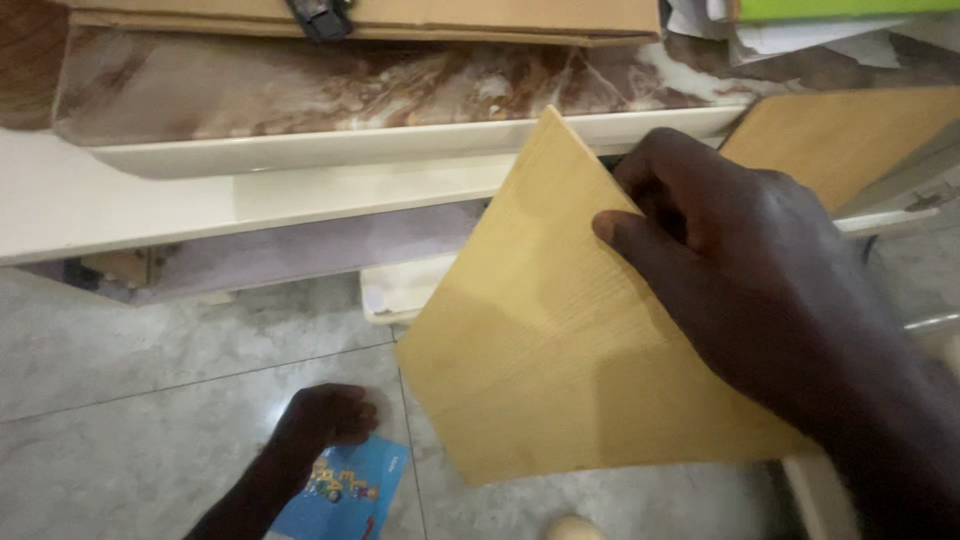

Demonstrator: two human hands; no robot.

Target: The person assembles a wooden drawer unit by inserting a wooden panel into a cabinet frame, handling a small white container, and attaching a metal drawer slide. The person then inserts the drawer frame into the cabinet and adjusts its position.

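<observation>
Two hands work apart; the right hand grips a tan wooden panel, thumb over its face; the left hand, fingers curled, rests on a blue booklet on the floor.

Right hand fingertips behind wooden panel

Pale yellow-tan wood-grain board showing fine streaks; blue card showing multicoloured cartoon print; marble top showing brown-white veining; floor tiles looking mottled grey.

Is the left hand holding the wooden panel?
No, the left hand rests on a blue card on the floor; the right hand grips the wooden panel.
</observation>
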